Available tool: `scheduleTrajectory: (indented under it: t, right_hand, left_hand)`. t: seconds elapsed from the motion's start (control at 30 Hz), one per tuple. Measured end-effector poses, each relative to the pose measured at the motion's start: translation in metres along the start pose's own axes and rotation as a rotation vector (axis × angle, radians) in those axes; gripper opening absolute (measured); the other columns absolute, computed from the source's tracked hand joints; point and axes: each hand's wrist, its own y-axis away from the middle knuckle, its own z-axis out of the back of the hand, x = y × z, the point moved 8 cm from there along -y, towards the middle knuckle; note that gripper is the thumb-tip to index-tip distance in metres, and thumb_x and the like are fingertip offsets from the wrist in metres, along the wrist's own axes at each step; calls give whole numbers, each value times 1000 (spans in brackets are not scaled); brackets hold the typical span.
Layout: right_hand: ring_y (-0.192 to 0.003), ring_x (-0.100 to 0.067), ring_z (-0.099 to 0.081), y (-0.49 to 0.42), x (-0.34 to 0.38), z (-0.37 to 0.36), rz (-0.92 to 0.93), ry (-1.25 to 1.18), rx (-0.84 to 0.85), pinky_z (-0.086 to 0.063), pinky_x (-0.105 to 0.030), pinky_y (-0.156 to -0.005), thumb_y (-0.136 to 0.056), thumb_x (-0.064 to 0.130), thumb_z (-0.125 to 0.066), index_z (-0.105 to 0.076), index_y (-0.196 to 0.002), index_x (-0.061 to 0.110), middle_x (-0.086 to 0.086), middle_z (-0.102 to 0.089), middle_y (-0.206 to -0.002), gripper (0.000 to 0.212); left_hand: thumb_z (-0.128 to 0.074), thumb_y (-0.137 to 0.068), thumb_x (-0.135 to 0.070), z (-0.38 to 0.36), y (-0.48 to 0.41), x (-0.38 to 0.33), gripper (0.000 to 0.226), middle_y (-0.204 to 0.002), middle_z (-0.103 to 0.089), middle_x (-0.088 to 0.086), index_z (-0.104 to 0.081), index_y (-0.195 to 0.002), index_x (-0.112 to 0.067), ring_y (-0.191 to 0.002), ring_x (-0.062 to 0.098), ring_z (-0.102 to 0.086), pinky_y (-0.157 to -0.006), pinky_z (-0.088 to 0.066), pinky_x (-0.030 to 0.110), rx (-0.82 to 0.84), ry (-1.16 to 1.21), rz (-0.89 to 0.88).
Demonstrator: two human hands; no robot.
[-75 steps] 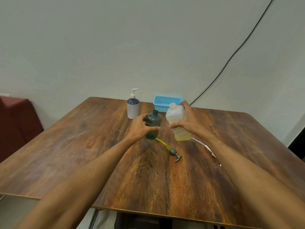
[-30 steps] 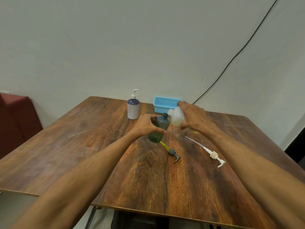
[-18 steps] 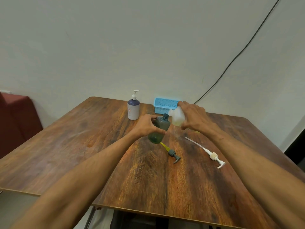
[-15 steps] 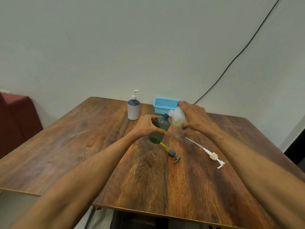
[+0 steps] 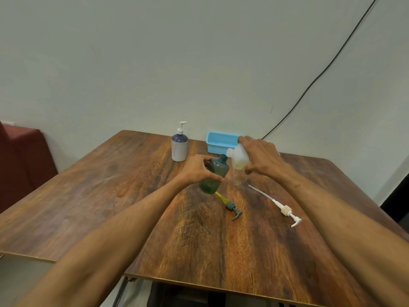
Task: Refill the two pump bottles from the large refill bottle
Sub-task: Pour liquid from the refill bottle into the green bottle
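Green pump bottle (image 5: 213, 173): uncapped, tilted over the table (image 5: 110, 196), left hand (image 5: 194, 169) curled round it. Refill bottle (image 5: 239, 159): tipped, neck at its mouth, gripped by right hand (image 5: 261, 157). Step, seemingly: first pour. Next: steady tilt, then refit grey pump (image 5: 232, 208) lying nearby.

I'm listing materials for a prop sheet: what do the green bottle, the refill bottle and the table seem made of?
Green bottle: likely tinted translucent plastic; liquid shows through near its base.
Refill bottle: probably milky, matte plastic; yellowish liquid shows faintly through.
Table: wood-grain top with slight sheen, perhaps laminate over board; a pale edge shows in front.
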Motion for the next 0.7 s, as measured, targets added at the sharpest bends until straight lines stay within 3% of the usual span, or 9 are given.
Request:
scheduleTrajectory:
  t: [0.17, 0.37, 0.7]
  right_hand:
    - [-96, -22, -57, -2, 3, 3, 11, 13, 7, -56, -43, -84, -63, 31, -91, -40, -134, 20, -5, -59, -125, 88]
    - [-87, -16, -48, -3, 1, 5, 11, 21, 1, -54, -38, -80, -63, 32, -91, -40, -132, 22, -4, -60, -124, 87]
    - [-98, -21, -58, 0, 2, 8, 5, 13, 18, -56, -44, -88, -65, 31, -91, -40, -135, 21, -5, -59, -126, 87]
  left_hand:
    - [-92, -63, -42, -1, 2, -5, 73, -119, -70, -1, -66, -127, -19, -107, 14, -63, -91, -57, 34, -7, 8, -29]
    - [-91, -64, -43, 4, 2, -7, 75, -120, -69, -1, -65, -129, -17, -106, 14, -63, -87, -55, 26, -18, -2, -30]
    - [-90, -65, -43, 3, 1, -8, 74, -122, -69, 2, -64, -129, -16, -106, 16, -63, -90, -56, 31, -13, -12, -18]
